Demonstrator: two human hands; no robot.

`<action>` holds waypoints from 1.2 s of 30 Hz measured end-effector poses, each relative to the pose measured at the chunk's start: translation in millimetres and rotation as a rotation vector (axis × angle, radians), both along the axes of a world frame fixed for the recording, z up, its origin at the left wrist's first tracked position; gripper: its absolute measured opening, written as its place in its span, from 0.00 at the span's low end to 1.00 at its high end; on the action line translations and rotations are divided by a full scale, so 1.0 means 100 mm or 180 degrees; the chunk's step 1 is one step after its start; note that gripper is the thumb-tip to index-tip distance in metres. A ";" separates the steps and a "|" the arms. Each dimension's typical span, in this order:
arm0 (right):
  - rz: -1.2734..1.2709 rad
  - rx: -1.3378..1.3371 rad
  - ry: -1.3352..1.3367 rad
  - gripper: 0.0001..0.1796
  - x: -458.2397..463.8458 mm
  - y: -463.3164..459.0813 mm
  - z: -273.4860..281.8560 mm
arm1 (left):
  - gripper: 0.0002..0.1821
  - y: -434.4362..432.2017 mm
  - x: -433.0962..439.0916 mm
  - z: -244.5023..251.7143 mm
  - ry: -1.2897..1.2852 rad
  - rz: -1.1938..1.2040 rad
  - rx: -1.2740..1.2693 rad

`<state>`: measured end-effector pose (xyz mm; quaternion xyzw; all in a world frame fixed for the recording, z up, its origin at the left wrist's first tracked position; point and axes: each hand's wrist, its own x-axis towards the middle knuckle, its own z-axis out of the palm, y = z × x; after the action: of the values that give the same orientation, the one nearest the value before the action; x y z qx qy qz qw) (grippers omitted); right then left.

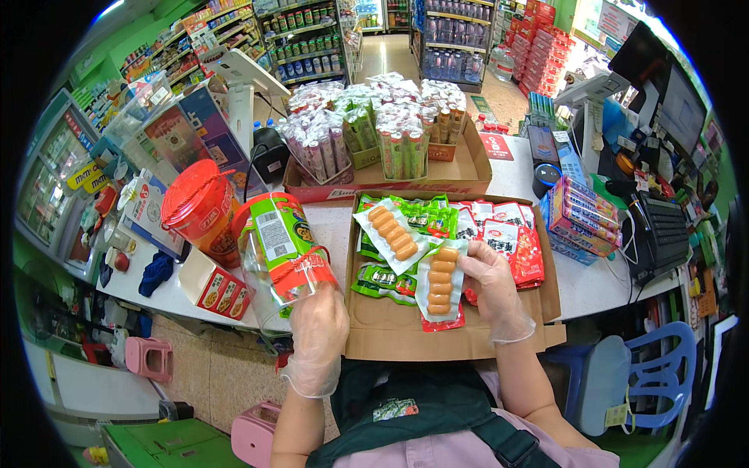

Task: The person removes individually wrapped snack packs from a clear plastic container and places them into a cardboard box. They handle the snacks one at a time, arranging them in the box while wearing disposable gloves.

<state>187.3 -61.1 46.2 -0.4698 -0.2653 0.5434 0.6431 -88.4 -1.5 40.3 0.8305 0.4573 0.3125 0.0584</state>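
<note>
In a thin clear glove, my left hand (319, 330) is closed at the lower end of a clear plastic jar (278, 251), its fingertips hidden. The jar leans and has a green label, red bands and a red cord. My right hand (488, 281), gloved too, pinches the right edge of a clear vacuum pack of small sausages (443, 281). A second sausage pack (391, 236) lies just up and left of it. Under both is a shallow cardboard box (404, 345) with green snack packets (424, 213) on the left and red snack packets (515, 240) on the right.
Behind the box, a cardboard tray (477, 152) holds bundles of wrapped sticks. A red lidded tub (202, 210) and a small red-and-white carton (215, 286) stand left. Candy boxes (582, 219) and a keyboard (658, 225) are right. A blue chair (620, 380) stands lower right.
</note>
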 end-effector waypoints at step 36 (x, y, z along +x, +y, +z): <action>0.0024 -0.0103 0.0236 0.05 0.08 -0.14 -0.04 | 0.14 1.06 1.06 0.30 -0.2892 0.0201 -0.2454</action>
<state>195.6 -75.0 41.8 -0.4586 -0.2344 0.5671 0.6428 17.5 104.1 69.8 0.5186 0.4915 0.4495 0.5361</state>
